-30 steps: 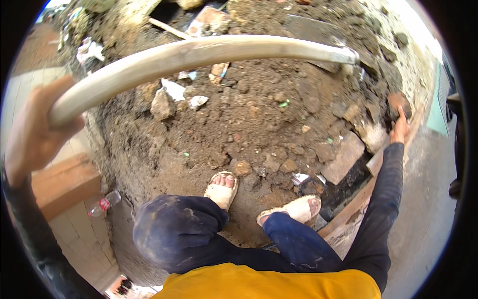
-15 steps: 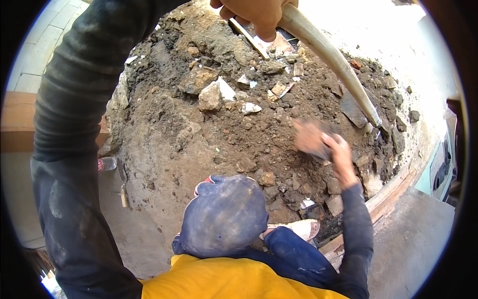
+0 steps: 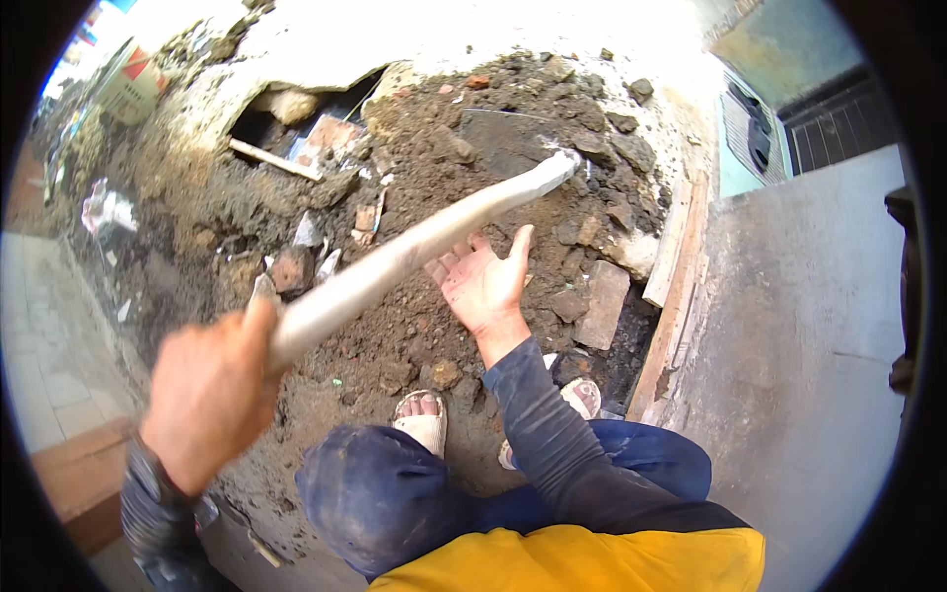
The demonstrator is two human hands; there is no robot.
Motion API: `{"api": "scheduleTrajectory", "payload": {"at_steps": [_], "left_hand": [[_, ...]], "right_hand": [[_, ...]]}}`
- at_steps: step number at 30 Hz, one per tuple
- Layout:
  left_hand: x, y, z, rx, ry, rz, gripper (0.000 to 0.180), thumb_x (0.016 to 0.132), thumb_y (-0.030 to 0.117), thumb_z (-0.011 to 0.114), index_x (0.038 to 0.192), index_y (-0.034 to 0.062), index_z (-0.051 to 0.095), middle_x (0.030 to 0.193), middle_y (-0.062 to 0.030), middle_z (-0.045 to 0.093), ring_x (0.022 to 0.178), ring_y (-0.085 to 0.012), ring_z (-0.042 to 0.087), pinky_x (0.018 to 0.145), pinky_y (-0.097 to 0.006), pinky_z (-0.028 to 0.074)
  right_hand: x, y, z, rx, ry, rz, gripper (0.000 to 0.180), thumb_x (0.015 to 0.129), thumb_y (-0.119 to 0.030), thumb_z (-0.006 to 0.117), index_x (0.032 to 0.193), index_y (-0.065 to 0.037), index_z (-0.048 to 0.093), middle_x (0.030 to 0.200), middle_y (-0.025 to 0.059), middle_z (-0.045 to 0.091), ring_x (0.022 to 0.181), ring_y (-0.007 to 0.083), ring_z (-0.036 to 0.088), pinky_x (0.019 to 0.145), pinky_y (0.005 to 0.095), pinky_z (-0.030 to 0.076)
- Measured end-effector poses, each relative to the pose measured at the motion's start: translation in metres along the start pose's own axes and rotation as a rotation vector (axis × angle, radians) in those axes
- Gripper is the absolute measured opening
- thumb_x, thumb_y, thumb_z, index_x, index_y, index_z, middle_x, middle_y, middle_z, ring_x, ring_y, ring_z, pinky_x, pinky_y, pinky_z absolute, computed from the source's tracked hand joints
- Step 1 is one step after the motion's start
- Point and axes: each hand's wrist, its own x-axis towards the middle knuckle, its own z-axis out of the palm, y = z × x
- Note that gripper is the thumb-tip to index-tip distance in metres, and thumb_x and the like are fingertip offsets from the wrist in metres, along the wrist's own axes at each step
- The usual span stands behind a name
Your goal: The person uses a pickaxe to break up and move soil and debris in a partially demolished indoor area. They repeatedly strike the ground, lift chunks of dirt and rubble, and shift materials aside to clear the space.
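My left hand (image 3: 212,390) is closed round the wooden handle of a hoe (image 3: 395,261). The handle slants up to the right, and its far end meets a dark, flat blade (image 3: 503,138) lying on the soil. My right hand (image 3: 483,281) is open, palm up and thumb spread, just below the handle. The handle covers some fingertips; whether they touch it I cannot tell. Beneath both hands lies a heap of brown soil and rubble (image 3: 395,335). A flat brick-like slab (image 3: 602,304) rests to the right of my right hand.
A dark hole (image 3: 345,104) with a broken edge opens at the far left, a pale stick (image 3: 276,159) beside it. Wooden planks (image 3: 671,296) line the heap's right side, next to a grey slab (image 3: 789,296). A whitish bucket (image 3: 128,84) stands far left. My sandalled feet (image 3: 422,419) are close below.
My right hand has let go of the reddish-brown chunk and turned palm up. My left hand has come down and left with the hoe handle. The view has shifted too.
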Motion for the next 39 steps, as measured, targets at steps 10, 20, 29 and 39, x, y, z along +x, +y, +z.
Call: {"api": "scheduleTrajectory", "payload": {"at_steps": [10, 20, 29, 39], "left_hand": [[-0.014, 0.078, -0.079, -0.101, -0.170, 0.025, 0.040, 0.078, 0.019, 0.079, 0.108, 0.0030, 0.059, 0.088, -0.0151, 0.068, 0.081, -0.0353, 0.070, 0.074, -0.046, 0.054], [-0.033, 0.217, -0.178, -0.231, -0.601, 0.073, 0.039, 0.085, 0.034, 0.075, 0.102, 0.0048, 0.055, 0.078, -0.0208, 0.073, 0.071, -0.0432, 0.072, 0.066, -0.055, 0.056], [0.059, 0.205, -0.174, -0.397, -0.667, 0.134, 0.039, 0.089, 0.032, 0.076, 0.104, 0.0037, 0.055, 0.078, -0.0236, 0.071, 0.072, -0.0456, 0.071, 0.067, -0.055, 0.056], [0.374, 0.210, -0.116, -0.355, -0.609, 0.397, 0.039, 0.091, 0.027, 0.074, 0.110, 0.0044, 0.048, 0.090, -0.0234, 0.073, 0.080, -0.0442, 0.074, 0.072, -0.053, 0.059]], "right_hand": [[-0.037, -0.044, 0.055, 0.202, 0.359, 0.014, 0.037, 0.094, -0.036, 0.078, 0.092, -0.017, 0.047, 0.075, -0.0036, 0.050, 0.062, 0.0124, 0.051, 0.059, 0.0326, 0.048], [-0.163, -0.194, 0.104, 0.122, 0.513, 0.043, 0.026, 0.091, -0.024, 0.075, 0.094, -0.016, 0.051, 0.072, -0.0030, 0.051, 0.059, 0.0115, 0.051, 0.052, 0.0315, 0.047], [-0.097, -0.248, 0.149, -0.026, 0.627, -0.030, 0.024, 0.091, -0.020, 0.075, 0.093, -0.013, 0.053, 0.075, -0.0021, 0.052, 0.058, 0.0107, 0.051, 0.051, 0.0306, 0.045], [0.123, -0.420, 0.128, -0.209, 0.791, -0.359, 0.026, 0.089, -0.016, 0.076, 0.100, -0.006, 0.055, 0.081, 0.0025, 0.054, 0.068, 0.0163, 0.056, 0.058, 0.0367, 0.056]]}}
